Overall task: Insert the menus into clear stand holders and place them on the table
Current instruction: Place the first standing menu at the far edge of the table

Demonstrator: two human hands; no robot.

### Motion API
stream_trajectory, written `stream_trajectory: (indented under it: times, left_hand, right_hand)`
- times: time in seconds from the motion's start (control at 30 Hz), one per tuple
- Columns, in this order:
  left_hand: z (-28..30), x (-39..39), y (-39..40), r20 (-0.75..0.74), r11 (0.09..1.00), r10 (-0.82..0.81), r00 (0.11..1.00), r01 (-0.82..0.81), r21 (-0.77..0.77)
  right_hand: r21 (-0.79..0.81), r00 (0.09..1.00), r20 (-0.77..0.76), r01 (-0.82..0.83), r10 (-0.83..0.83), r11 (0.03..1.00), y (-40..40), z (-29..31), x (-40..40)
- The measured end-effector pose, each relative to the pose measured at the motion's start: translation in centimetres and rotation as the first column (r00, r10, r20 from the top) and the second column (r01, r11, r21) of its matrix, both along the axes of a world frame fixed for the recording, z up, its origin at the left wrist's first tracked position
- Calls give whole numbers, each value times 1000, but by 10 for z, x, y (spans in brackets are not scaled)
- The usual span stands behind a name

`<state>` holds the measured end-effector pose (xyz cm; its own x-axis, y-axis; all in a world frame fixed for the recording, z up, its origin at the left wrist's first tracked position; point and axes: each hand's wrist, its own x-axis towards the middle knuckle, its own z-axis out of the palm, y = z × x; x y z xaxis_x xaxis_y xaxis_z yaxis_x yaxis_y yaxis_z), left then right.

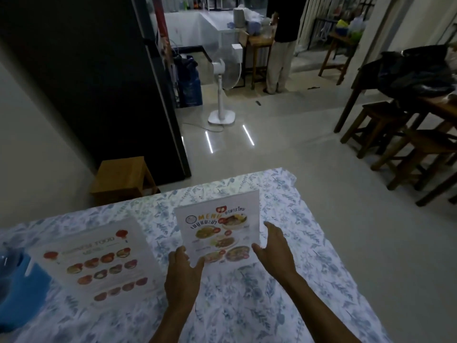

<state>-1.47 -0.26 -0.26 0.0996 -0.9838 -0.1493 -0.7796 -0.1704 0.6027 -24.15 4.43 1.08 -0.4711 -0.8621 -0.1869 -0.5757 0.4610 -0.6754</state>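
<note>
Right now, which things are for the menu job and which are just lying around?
For the job: standing menu, flat menu, left hand, right hand, table.
Lying about: blue thing, fan, stool.

Head view, forward-down, seemingly close over table (284, 280)

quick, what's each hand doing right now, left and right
Left hand: closed on the lower left corner of the Thai food menu.
Right hand: open, fingers spread at the menu's right edge; no clear grip.
</note>
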Motion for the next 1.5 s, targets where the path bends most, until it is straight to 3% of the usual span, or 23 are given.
stream_trajectory:
  times: [0.23,0.63,1.1,1.5]
  left_hand:
    - [-22,1,-30,85,987,-150,985,155,-49]
    - [-27,-88,-90,-65,957,-281,958,274,-97]
    - [-29,-231,-208,-22,965,-211,977,204,-167]
    - [-34,-279,-268,81,962,-145,986,159,-224]
  right_hand:
    - [-27,998,32,53,-52,998,-18,-29,13]
    - [26,989,-41,146,-145,989,-47,-45,-70]
    - [-34,987,-149,56,-60,998,-187,-60,-229]
    - [-99,992,-124,23,-36,995,-251,-66,-277]
